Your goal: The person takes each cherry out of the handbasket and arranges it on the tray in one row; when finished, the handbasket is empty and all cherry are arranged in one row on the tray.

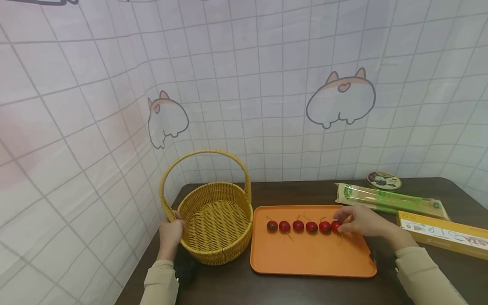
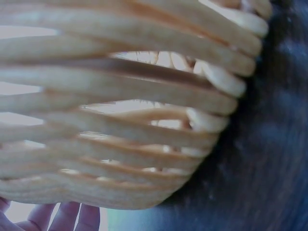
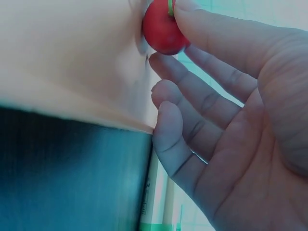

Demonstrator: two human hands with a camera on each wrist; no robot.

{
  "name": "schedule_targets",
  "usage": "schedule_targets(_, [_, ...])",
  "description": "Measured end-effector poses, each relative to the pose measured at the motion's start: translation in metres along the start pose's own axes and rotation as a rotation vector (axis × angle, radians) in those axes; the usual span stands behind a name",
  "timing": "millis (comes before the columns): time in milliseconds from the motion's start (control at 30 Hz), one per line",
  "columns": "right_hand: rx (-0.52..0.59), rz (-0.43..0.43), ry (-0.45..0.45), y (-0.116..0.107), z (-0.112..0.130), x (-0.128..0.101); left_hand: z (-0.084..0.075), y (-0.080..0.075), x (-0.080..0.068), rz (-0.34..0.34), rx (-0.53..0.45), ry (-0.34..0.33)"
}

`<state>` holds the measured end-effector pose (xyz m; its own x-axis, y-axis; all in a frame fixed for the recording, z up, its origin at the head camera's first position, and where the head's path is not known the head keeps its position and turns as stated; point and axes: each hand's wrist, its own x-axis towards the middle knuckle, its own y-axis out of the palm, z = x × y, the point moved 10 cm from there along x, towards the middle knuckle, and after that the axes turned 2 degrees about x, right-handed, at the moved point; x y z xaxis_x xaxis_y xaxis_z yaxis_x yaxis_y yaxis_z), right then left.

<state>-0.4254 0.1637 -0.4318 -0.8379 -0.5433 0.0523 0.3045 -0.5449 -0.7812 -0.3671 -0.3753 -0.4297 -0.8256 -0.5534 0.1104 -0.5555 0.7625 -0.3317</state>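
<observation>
A row of several red cherries (image 1: 298, 226) lies across the far part of an orange tray (image 1: 312, 256). My right hand (image 1: 342, 223) pinches the rightmost cherry (image 3: 161, 28) between thumb and forefinger, just over the tray; its other fingers (image 3: 179, 103) are loosely spread. Left of the tray stands an empty yellow wicker basket (image 1: 215, 220) with a tall hoop handle. My left hand (image 1: 172, 228) grips the basket's left side near the handle's base. The left wrist view shows the basket's weave (image 2: 120, 120) close up, with fingertips (image 2: 67, 219) at the bottom left.
On the dark table (image 1: 297, 288), a green-and-tan long packet (image 1: 385, 199), a yellow box (image 1: 446, 233) and a round tin (image 1: 384, 181) lie at the back right. A tiled curtain with cartoon prints (image 1: 339, 99) closes off the back and left.
</observation>
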Motion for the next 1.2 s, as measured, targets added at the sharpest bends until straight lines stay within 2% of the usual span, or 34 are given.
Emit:
schedule_targets(400, [0.024, 0.011, 0.001, -0.006, 0.001, -0.001, -0.003, 0.001, -0.001, 0.010, -0.021, 0.015])
schedule_targets(667, [0.000, -0.064, 0.021, -0.021, -0.001, -0.006, 0.003, -0.006, 0.001, 0.030, 0.032, -0.014])
schedule_targets(867, [0.028, -0.071, 0.022, -0.028, 0.000, -0.006, 0.001, -0.011, 0.003, 0.048, 0.047, -0.022])
schedule_targets(1033, [0.010, -0.098, 0.016, -0.032, 0.008, -0.007, 0.004, -0.009, 0.006, 0.102, 0.051, -0.038])
schedule_targets(1200, [0.005, -0.194, -0.010, -0.042, 0.018, -0.011, 0.001, -0.007, 0.008, 0.181, 0.009, -0.032])
